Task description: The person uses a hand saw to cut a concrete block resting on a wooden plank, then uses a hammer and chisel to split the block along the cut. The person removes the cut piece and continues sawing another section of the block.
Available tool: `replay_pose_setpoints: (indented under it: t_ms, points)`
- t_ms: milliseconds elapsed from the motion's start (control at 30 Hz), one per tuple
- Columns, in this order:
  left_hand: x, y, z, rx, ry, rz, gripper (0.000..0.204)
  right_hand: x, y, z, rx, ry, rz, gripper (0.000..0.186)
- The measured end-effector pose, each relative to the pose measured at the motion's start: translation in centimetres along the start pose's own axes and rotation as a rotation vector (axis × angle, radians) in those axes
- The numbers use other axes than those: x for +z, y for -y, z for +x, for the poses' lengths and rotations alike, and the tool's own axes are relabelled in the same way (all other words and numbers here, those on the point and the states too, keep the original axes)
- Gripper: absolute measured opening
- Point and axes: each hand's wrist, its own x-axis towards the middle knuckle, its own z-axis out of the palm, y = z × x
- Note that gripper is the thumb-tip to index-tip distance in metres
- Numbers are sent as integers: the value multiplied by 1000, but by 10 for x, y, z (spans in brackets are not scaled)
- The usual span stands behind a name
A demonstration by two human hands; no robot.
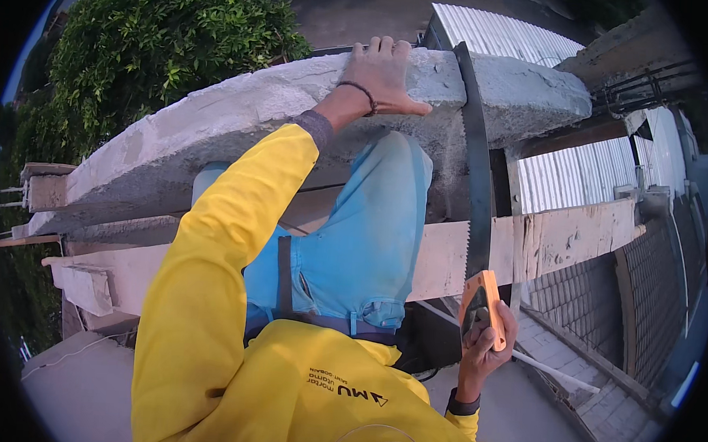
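A hand saw [477, 159] with a long dark toothed blade and an orange handle is in my right hand [487, 337], fingers wrapped round the grip. Its blade runs away from me across a long, rough, grey-white concrete-like slab [192, 123], sitting against it at a line just right of my left hand [382, 76]. That hand lies on top of the slab, thumb stretched toward the blade and fingers reaching over the far edge, where their tips are hidden. My bent knee [396, 156] in blue trousers is up against the slab's near side.
A pinkish board or beam [574, 237] runs across below the slab. Leafy branches [164, 47] crowd the far left. Corrugated metal sheets [569, 175] and a tiled roof [579, 302] lie lower down on the right. A thin white pipe [557, 372] passes near my right hand.
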Motion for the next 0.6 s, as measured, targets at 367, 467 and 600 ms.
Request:
replay_pose_setpoints:
  t_ms: [367, 467, 600]
  points:
    - [-3, 5, -1, 31, -71, -32, 116, 46, -141, 90, -83, 80, -1, 38]
    - [3, 6, 0, 23, -91, -23, 115, -21, -90, -15, 174, 8, 133, 54]
    - [6, 3, 4, 1, -50, 10, 116, -8, -45, -17, -92, -10, 127, 55]
